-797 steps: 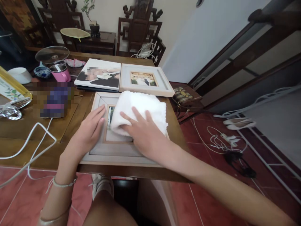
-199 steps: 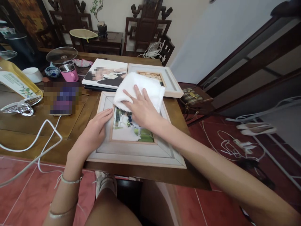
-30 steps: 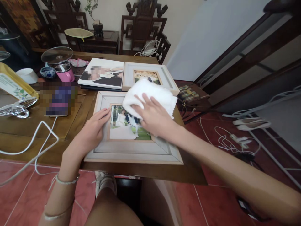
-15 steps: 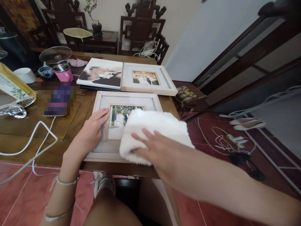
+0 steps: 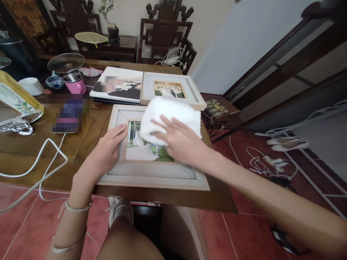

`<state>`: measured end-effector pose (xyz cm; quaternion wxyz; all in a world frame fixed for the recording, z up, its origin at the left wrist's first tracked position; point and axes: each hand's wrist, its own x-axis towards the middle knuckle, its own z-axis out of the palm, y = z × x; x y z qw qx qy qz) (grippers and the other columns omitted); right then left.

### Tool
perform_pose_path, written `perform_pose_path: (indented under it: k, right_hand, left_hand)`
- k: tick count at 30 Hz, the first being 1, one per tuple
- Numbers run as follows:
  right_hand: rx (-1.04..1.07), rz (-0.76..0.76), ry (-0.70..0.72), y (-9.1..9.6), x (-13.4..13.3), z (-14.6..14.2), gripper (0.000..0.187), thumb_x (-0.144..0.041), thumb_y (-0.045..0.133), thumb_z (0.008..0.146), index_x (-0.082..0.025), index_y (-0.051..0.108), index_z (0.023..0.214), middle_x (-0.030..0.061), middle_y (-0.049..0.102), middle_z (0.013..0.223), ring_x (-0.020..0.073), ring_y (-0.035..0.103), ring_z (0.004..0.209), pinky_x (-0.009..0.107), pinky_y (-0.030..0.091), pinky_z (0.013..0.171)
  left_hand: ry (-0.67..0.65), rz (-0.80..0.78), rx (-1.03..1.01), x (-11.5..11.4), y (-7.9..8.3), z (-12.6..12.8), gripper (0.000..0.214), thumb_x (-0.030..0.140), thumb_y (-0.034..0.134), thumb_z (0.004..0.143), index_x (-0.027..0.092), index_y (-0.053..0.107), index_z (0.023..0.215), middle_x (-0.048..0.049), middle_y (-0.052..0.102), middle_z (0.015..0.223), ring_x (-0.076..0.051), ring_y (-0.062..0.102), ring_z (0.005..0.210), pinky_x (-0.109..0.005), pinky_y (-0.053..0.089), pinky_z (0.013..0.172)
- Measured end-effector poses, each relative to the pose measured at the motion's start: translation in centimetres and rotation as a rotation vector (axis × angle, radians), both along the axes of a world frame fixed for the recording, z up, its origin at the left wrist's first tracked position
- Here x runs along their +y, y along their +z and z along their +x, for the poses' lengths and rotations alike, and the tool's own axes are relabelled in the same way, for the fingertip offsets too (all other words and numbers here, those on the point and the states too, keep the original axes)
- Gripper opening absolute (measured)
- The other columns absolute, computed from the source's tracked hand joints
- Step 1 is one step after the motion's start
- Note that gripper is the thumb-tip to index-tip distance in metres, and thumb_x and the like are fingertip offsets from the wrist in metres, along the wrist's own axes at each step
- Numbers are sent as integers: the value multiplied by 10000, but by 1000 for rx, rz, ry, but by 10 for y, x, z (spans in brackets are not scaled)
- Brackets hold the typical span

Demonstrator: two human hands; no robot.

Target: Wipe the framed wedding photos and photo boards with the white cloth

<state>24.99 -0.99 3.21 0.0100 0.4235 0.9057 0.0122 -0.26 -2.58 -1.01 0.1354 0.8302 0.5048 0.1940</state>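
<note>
A pale wooden picture frame (image 5: 151,173) with a wedding photo lies flat at the near edge of the brown table (image 5: 35,159). My left hand (image 5: 107,150) rests flat on the frame's left border, fingers stretched out. My right hand (image 5: 181,141) presses a folded white towel (image 5: 170,113) onto the frame's upper right part, fingers spread on the cloth. The towel hides the photo's top right corner.
Behind lie a second frame (image 5: 189,94) and a photo album (image 5: 116,86). A pink mug (image 5: 74,85), a glass lid (image 5: 65,62), a bowl (image 5: 31,85) and a white cable (image 5: 40,162) sit on the left. Carved chairs stand beyond; cables and shoes (image 5: 287,143) lie on the red floor.
My right hand slid the towel from the frame's lower right corner back up toward its upper right. The left hand stayed on the left border.
</note>
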Motion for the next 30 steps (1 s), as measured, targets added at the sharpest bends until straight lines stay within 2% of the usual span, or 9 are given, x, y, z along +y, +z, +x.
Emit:
perform_pose_path:
  k: [4, 8, 12, 15, 17, 21, 25, 27, 30]
  right_hand:
    - [-2, 134, -153, -4, 40, 0, 675, 10, 466, 799, -112, 476, 1463, 156, 322, 1597, 418, 225, 1475, 633, 269, 1162]
    - [-57, 61, -157, 0, 39, -11, 701, 40, 445, 787, -125, 480, 1467, 152, 283, 1613, 493, 183, 1461, 708, 270, 1119]
    - [-116, -142, -46, 13, -4, -21, 722, 51, 485, 762, -190, 525, 1441, 119, 297, 1611, 491, 188, 1457, 699, 276, 1123]
    - [-130, -390, 92, 33, -49, -24, 739, 11, 618, 708, -276, 584, 1387, 89, 280, 1619, 495, 203, 1449, 701, 298, 1115]
    - [-101, -520, 192, 46, -77, -24, 728, -33, 683, 683, -288, 609, 1360, 89, 288, 1611, 496, 218, 1445, 708, 307, 1109]
    - [34, -573, 238, 53, -107, -24, 552, -114, 646, 771, -278, 660, 1297, 72, 364, 1575, 458, 276, 1443, 701, 308, 1116]
    - [44, -473, 141, 30, -90, -27, 644, -32, 584, 746, -286, 627, 1337, 64, 323, 1599, 454, 221, 1459, 702, 301, 1116]
    - [51, -340, 78, 15, -66, -25, 711, 23, 530, 732, -288, 597, 1368, 50, 316, 1607, 418, 213, 1472, 665, 274, 1149]
    - [45, -109, -8, -1, -22, -17, 724, 55, 470, 738, -218, 565, 1402, 73, 329, 1603, 395, 207, 1481, 622, 234, 1184]
  left_hand:
    - [-6, -14, 12, -1, 2, 0, 682, -2, 315, 785, 79, 490, 1440, -132, 404, 1564, -257, 355, 1459, -516, 293, 1202]
    - [-6, -17, -6, 0, 1, -1, 689, 2, 331, 785, 108, 486, 1448, -115, 413, 1562, -251, 356, 1459, -499, 283, 1211]
    - [-24, 1, -22, 1, -1, -1, 684, 6, 335, 786, 103, 488, 1445, -117, 431, 1550, -240, 360, 1457, -469, 286, 1215]
    - [-34, 43, -18, 1, -3, -2, 664, 10, 328, 790, 57, 496, 1431, -149, 436, 1540, -252, 374, 1449, -474, 290, 1212]
    - [-30, 53, -16, 2, -4, -2, 655, 16, 328, 800, 62, 499, 1430, -150, 439, 1538, -256, 386, 1442, -480, 299, 1207]
    - [-26, 53, -16, 2, -3, -2, 657, 16, 320, 805, 65, 492, 1437, -148, 443, 1536, -250, 391, 1439, -470, 305, 1204]
    - [-16, 13, -14, 0, 0, -1, 671, 9, 319, 802, 103, 491, 1444, -119, 429, 1551, -246, 370, 1452, -488, 300, 1202]
    - [-3, -10, -12, -1, 2, 0, 674, 4, 317, 799, 106, 493, 1442, -117, 426, 1553, -251, 365, 1454, -506, 303, 1198]
    - [1, -31, -10, -2, 3, 0, 676, -1, 311, 803, 99, 480, 1449, -121, 420, 1556, -252, 355, 1459, -519, 293, 1200]
